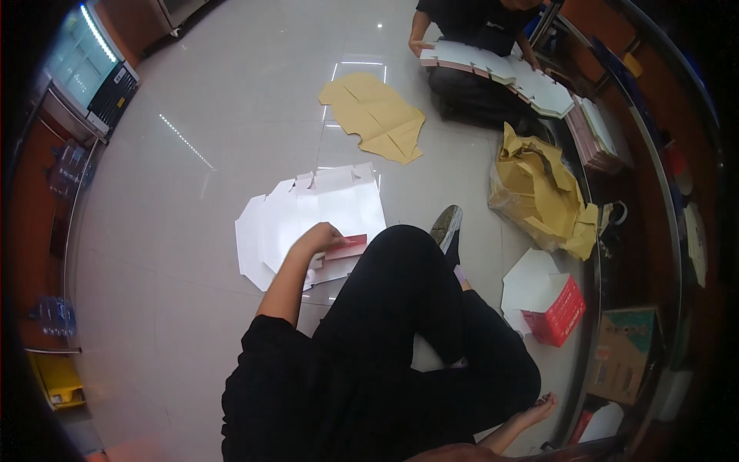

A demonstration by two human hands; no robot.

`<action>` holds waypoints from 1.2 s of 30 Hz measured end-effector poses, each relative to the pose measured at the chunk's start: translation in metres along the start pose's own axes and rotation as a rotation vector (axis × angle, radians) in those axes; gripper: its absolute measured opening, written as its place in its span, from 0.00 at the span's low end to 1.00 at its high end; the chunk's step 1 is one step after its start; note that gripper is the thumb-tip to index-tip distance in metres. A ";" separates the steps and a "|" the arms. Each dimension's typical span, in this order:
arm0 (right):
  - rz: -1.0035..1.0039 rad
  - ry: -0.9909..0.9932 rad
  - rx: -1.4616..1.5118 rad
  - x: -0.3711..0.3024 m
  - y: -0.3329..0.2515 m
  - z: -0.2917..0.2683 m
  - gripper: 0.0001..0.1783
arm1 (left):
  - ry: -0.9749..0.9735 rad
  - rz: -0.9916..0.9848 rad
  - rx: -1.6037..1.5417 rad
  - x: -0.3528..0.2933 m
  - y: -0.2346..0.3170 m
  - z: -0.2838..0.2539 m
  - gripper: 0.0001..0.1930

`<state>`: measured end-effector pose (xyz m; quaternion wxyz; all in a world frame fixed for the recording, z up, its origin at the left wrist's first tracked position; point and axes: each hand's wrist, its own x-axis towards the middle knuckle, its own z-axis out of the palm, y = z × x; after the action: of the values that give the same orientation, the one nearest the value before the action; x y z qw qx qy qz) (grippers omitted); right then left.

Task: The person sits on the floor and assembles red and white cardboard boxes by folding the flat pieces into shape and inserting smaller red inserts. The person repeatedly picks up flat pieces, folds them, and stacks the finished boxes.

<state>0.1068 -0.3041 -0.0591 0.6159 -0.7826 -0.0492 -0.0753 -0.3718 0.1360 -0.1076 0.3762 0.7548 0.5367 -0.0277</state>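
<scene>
White flat box blanks (pixel 296 212) lie overlapped on the floor to the left of my bent knee. My left hand (pixel 327 237) is closed on the near edge of this cardboard, where a red printed flap (pixel 350 246) shows beside the fingers. Away from the cardboard, my right hand (pixel 540 410) rests low at the right, past my other knee. Its fingers curl loosely, and I see nothing held in it. On the floor at my right stands a partly folded red and white box (pixel 560 312), its white lid raised.
Across from me a seated person holds a stack of box blanks (pixel 493 68). Brown paper (pixel 373 115) lies flat on the floor; more crumpled brown paper (pixel 543 189) is nearer the right. A brown carton (pixel 622 354) and stacked blanks (pixel 593 135) line the right-hand shelving.
</scene>
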 end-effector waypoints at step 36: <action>-0.389 -0.954 0.232 -0.066 -0.181 0.144 0.31 | -0.196 0.479 -0.983 -0.082 0.243 -0.008 0.10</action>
<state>0.0194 -0.1201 0.0694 0.5822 -0.6331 -0.4765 0.1822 -0.2072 0.0421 0.0658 0.7281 0.5852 0.2624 0.2423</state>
